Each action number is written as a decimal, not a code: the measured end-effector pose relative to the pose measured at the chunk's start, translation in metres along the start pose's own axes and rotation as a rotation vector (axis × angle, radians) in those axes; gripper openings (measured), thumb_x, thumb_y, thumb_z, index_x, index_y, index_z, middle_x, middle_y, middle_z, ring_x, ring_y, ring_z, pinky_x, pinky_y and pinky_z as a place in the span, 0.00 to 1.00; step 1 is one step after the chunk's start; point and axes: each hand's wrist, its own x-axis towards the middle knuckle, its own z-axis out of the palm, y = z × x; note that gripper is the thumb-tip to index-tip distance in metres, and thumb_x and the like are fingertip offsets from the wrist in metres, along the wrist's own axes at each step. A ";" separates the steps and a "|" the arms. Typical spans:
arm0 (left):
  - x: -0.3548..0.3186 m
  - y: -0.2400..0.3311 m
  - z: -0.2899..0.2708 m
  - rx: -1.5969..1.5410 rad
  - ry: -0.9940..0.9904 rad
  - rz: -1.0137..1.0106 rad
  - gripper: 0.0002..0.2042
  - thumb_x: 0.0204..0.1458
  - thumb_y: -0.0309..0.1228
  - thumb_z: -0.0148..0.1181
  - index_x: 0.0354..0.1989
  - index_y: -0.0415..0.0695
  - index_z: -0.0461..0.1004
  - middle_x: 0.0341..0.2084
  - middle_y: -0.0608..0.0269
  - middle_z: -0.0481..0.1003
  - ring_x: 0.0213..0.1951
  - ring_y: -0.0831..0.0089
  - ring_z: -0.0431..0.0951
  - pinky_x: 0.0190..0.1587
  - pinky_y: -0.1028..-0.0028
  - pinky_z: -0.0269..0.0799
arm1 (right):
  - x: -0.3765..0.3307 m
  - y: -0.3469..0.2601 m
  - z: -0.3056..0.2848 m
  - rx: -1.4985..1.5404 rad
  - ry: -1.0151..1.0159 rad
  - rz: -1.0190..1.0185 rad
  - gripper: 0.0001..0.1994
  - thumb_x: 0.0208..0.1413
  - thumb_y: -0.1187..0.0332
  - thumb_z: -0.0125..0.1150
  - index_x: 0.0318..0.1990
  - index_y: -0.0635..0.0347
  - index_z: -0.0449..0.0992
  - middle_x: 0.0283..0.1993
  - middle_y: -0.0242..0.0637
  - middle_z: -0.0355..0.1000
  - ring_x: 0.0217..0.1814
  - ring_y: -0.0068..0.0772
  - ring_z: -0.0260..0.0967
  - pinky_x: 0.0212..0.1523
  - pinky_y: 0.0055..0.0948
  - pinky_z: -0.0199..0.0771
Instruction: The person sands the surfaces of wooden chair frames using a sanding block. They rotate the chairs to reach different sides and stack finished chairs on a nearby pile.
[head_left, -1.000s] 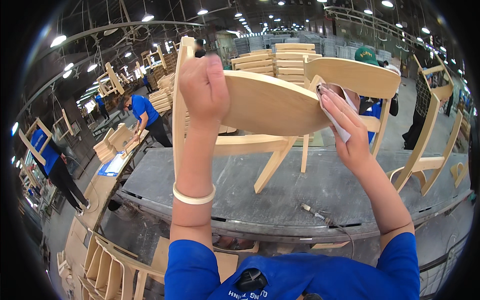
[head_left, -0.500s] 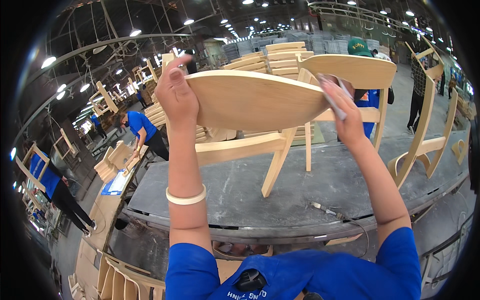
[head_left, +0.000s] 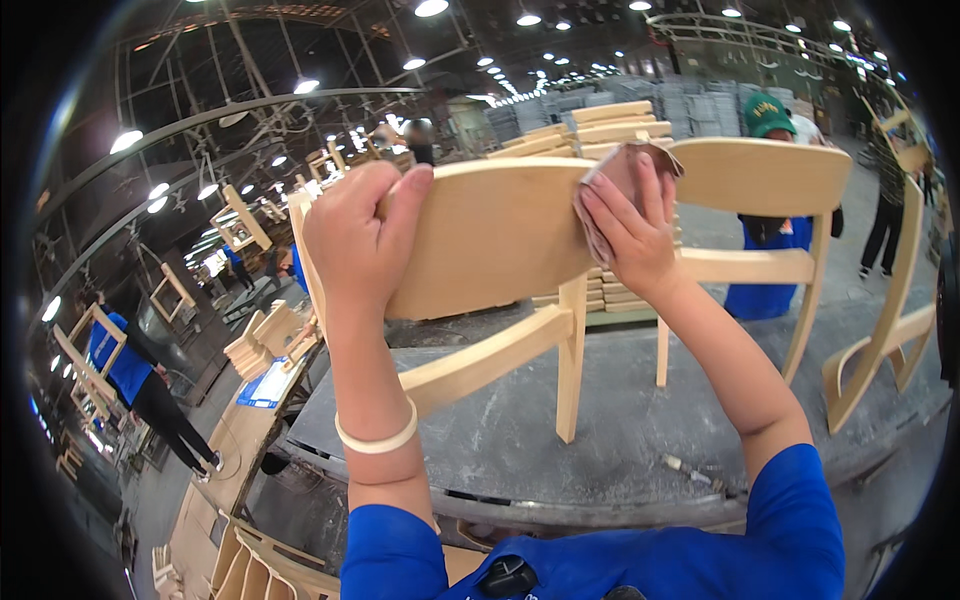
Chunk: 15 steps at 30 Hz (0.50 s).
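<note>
A pale wooden chair frame stands in front of me, with its curved backrest turned my way. My left hand is closed round the left end of that backrest, thumb over the top edge. Against the backrest's right end, my right hand presses a folded brownish sheet that looks like sandpaper, fingers spread over it. Below the backrest runs the frame's rail, joined to a leg. My left forearm hides the frame's left side in part.
The chair frame stands on a grey worktable. A second chair frame is just right, and another farther right. An air-hose fitting lies near the front edge. A co-worker in a green cap is across the table.
My left hand has gone from fingers raised to closed round the backrest's end. The backrest now faces me more upright, and my right hand lies flatter with the sheet on its face.
</note>
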 end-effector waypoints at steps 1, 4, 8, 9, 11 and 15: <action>0.002 -0.001 0.002 0.044 0.004 -0.003 0.23 0.54 0.45 0.60 0.17 0.39 0.65 0.12 0.60 0.59 0.16 0.66 0.58 0.20 0.69 0.53 | 0.008 0.002 0.009 0.009 -0.050 -0.036 0.19 0.51 0.62 0.57 0.53 0.42 0.76 0.64 0.23 0.65 0.69 0.55 0.55 0.66 0.58 0.44; 0.009 -0.008 0.021 0.051 -0.014 -0.014 0.22 0.55 0.44 0.59 0.17 0.39 0.65 0.12 0.59 0.60 0.16 0.65 0.59 0.20 0.69 0.54 | 0.036 -0.008 0.040 0.209 0.108 -0.118 0.21 0.49 0.59 0.58 0.54 0.41 0.76 0.65 0.19 0.64 0.69 0.54 0.55 0.63 0.53 0.50; 0.016 -0.026 0.040 0.040 -0.047 -0.028 0.19 0.58 0.39 0.55 0.19 0.38 0.65 0.13 0.61 0.60 0.18 0.69 0.58 0.23 0.70 0.54 | 0.047 -0.003 0.065 0.257 -0.039 -0.201 0.19 0.49 0.60 0.58 0.52 0.39 0.77 0.64 0.16 0.65 0.70 0.51 0.55 0.56 0.44 0.54; 0.017 -0.033 0.042 0.031 -0.058 -0.051 0.19 0.60 0.38 0.54 0.20 0.37 0.65 0.14 0.62 0.59 0.19 0.71 0.57 0.24 0.70 0.53 | 0.045 0.001 0.070 0.239 0.037 -0.148 0.20 0.48 0.60 0.59 0.52 0.39 0.77 0.64 0.15 0.65 0.70 0.48 0.55 0.56 0.44 0.54; 0.016 -0.047 0.048 0.033 -0.066 -0.047 0.19 0.60 0.38 0.53 0.21 0.37 0.65 0.14 0.62 0.59 0.20 0.71 0.58 0.25 0.70 0.54 | 0.039 0.006 0.079 0.235 0.170 -0.064 0.21 0.47 0.60 0.59 0.53 0.38 0.76 0.64 0.12 0.64 0.70 0.44 0.56 0.56 0.45 0.54; 0.018 -0.075 0.071 0.070 0.029 0.005 0.20 0.56 0.41 0.57 0.18 0.39 0.66 0.13 0.56 0.62 0.17 0.62 0.61 0.22 0.67 0.56 | 0.044 -0.001 0.101 0.203 -0.068 -0.097 0.23 0.49 0.61 0.58 0.56 0.42 0.74 0.66 0.14 0.63 0.70 0.49 0.55 0.57 0.46 0.54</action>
